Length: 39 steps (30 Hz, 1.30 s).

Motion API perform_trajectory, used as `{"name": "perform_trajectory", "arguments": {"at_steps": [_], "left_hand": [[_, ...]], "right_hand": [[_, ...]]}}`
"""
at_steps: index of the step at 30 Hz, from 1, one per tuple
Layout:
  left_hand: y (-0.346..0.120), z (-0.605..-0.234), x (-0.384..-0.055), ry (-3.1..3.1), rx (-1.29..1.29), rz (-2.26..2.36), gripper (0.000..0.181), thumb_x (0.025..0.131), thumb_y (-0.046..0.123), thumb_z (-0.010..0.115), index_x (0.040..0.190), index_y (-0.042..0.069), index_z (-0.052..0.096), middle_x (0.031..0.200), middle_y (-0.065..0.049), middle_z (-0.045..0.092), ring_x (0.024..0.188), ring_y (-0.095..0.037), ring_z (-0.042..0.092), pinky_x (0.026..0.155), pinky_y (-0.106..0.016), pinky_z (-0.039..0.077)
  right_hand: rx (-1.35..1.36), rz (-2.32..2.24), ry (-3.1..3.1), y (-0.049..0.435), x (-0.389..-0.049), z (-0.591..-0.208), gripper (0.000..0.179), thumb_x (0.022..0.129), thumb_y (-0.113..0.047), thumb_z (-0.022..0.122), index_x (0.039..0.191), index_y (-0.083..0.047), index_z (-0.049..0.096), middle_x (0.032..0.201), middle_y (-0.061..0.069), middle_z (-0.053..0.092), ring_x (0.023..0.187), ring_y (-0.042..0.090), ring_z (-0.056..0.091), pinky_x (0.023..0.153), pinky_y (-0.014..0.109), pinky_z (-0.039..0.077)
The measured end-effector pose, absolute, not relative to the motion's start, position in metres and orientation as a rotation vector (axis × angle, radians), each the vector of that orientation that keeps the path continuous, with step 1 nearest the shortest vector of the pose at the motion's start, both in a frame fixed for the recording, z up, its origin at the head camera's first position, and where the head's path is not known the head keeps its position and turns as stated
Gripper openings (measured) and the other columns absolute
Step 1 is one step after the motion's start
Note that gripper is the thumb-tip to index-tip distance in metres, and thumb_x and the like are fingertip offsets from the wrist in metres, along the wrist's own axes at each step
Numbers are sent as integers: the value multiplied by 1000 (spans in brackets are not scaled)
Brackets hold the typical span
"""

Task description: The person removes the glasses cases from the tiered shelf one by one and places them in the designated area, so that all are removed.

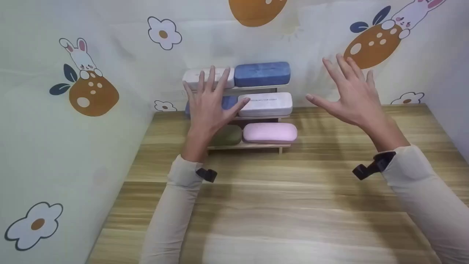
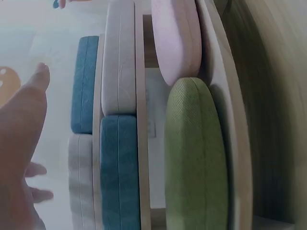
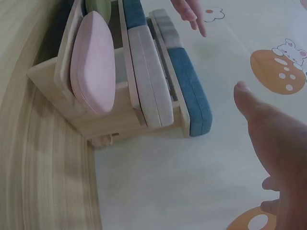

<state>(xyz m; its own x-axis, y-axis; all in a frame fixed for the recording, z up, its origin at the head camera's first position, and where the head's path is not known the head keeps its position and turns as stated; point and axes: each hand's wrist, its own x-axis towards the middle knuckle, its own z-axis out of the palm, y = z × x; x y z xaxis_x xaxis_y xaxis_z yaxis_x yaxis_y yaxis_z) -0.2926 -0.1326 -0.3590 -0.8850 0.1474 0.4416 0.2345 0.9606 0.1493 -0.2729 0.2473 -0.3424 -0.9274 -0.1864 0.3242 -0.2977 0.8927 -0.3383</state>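
A tiered wooden rack (image 1: 253,146) holds glasses cases two to a step. On top lie a white case (image 1: 229,73) and a blue case (image 1: 262,74). The middle step carries a second blue case (image 2: 120,167), partly covered in the head view, and a second white case (image 1: 269,104). A green case (image 1: 229,135) and a pink case (image 1: 270,132) fill the bottom step. My left hand (image 1: 208,106) is spread over the left column, apparently above the cases, gripping nothing. My right hand (image 1: 353,95), fingers spread, hovers right of the rack and holds nothing.
The rack stands on a wood-grain table (image 1: 278,212), against a pale back wall (image 1: 205,40) printed with rabbits, oranges and flowers. A side wall (image 1: 73,154) bounds the table on the left, another (image 1: 447,66) on the right. Each wrist bears a black camera mount (image 1: 373,167).
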Motion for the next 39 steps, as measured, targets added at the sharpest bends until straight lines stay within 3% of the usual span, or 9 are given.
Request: {"name": "perform_trajectory", "arguments": {"at_steps": [6, 11, 15, 18, 24, 28, 33, 39], "left_hand": [[-160, -372, -282, -2542, -399, -725, 77, 103, 69, 58, 169, 36, 37, 184, -4, 12, 169, -36, 17, 134, -72, -7], [-191, -389, -277, -2396, -359, -1012, 73, 102, 57, 69, 166, 32, 43, 183, -5, 17, 169, -27, 18, 139, -58, 13], [-210, -407, -274, -2337, -315, -1122, 72, 101, 52, 73, 164, 27, 47, 182, -4, 22, 168, -21, 20, 138, -56, 21], [-221, -420, -272, -2333, -274, -1199, 74, 101, 52, 73, 165, 25, 45, 181, -2, 24, 168, -22, 23, 138, -54, 23], [-239, -442, -268, -2278, -152, -1632, 86, 103, 51, 71, 172, 29, 24, 180, -5, 26, 161, -30, 38, 133, -48, 39], [-246, -457, -266, -2224, -111, -1864, 90, 104, 52, 69, 174, 25, 17, 179, -4, 26, 162, -27, 37, 132, -45, 40], [-248, -474, -264, -2211, -79, -2026, 90, 104, 54, 68, 172, 16, 23, 175, -8, 36, 160, -24, 39, 134, -42, 37], [-255, -491, -258, -2261, -48, -2058, 73, 108, 48, 65, 165, 11, 38, 166, -11, 48, 157, -27, 44, 133, -44, 38]], "right_hand": [[357, 711, -2703, 240, -262, -355, 87, 100, -63, 66, 172, -30, 31, 179, 7, 32, 163, 40, 33, 122, 79, 35], [401, 851, -2638, 230, -258, -373, 73, 103, -50, 69, 166, -22, 43, 168, 11, 50, 152, 38, 49, 120, 67, 46], [455, 934, -2577, 221, -257, -390, 66, 104, -38, 72, 161, -15, 50, 158, 14, 59, 140, 38, 59, 107, 61, 58], [478, 989, -2555, 214, -256, -401, 63, 104, -35, 72, 159, -11, 53, 157, 15, 60, 138, 38, 61, 105, 60, 60], [504, 1121, -2557, 203, -253, -420, 62, 103, -30, 74, 157, -8, 53, 156, 15, 61, 136, 39, 63, 102, 59, 62], [516, 1253, -2560, 198, -251, -432, 63, 103, -28, 75, 158, -7, 52, 154, 17, 62, 135, 40, 63, 102, 62, 61], [500, 1517, -2558, 193, -246, -442, 65, 103, -27, 77, 159, -9, 50, 152, 20, 62, 135, 41, 64, 107, 63, 60], [499, 1603, -2586, 183, -245, -451, 73, 102, -28, 78, 163, -7, 43, 155, 23, 59, 137, 41, 63, 111, 58, 59]]}}
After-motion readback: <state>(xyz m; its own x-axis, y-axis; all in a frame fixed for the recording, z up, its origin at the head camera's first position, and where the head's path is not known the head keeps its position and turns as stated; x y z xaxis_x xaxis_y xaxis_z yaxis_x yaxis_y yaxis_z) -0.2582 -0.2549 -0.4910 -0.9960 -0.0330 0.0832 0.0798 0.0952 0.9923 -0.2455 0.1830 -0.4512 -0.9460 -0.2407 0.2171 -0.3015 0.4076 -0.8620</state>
